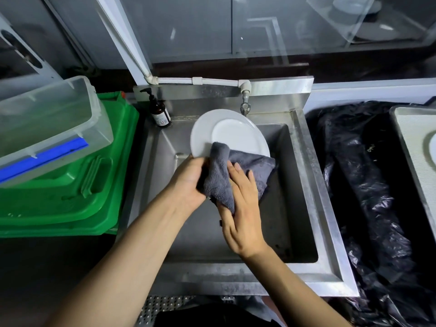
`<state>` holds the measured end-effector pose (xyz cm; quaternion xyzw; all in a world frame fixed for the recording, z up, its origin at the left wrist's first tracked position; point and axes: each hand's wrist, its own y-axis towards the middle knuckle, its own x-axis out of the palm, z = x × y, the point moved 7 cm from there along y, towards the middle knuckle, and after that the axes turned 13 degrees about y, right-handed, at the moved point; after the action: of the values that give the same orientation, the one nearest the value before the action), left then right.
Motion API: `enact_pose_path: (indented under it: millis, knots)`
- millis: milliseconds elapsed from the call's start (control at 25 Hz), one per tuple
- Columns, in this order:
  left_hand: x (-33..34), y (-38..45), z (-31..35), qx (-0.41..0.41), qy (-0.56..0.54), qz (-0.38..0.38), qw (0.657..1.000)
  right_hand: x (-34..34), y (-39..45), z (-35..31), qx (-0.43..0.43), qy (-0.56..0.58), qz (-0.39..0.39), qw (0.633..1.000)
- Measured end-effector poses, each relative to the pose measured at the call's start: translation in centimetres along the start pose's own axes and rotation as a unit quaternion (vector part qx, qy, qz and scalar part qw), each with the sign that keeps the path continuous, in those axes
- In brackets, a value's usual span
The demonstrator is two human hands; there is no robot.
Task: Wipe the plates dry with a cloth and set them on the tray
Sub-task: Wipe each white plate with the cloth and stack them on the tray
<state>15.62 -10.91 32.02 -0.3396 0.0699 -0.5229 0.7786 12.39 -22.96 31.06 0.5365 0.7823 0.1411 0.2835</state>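
A white plate (226, 132) is held tilted above the steel sink (306, 175). My left hand (188, 180) grips its lower left edge, partly under a grey cloth (221, 178). My right hand (243, 204) lies with straight fingers on the cloth and presses it against the lower part of the plate. The cloth hides the plate's near rim. A metal tray (408, 147) sits at the far right edge, with the rim of another white plate (433, 149) on it, mostly cut off.
A tap (245, 102) hangs just behind the plate. A brown pump bottle (160, 112) stands at the sink's back left corner. Green crates (99, 185) with a clear plastic box (47, 128) are on the left. A black-bagged bin (358, 175) lies between sink and tray.
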Motion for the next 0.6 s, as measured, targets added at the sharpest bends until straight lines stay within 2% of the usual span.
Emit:
enact_pose_path:
  millis: [160, 320, 520, 600]
  knots:
    - [-1.4, 0.2, -0.4, 0.0, -0.015, 0.031, 0.999, -1.6, -1.1, 1.5, -0.032, -0.05, -0.025, 0.998]
    - [-2.1, 0.2, 0.0, 0.006, -0.045, 0.031, 0.999, -3.0, -2.0, 3.7, 0.064, -0.012, 0.043, 0.997]
    - [-1.7, -0.6, -0.4, -0.029, -0.014, 0.064, 0.997, -1.9, -0.8, 1.7, -0.083, -0.16, -0.035, 0.983]
    - [-1.3, -0.7, -0.6, -0.029, -0.034, 0.054, 0.998, -2.7, -0.2, 1.8, -0.096, -0.187, -0.029, 0.977]
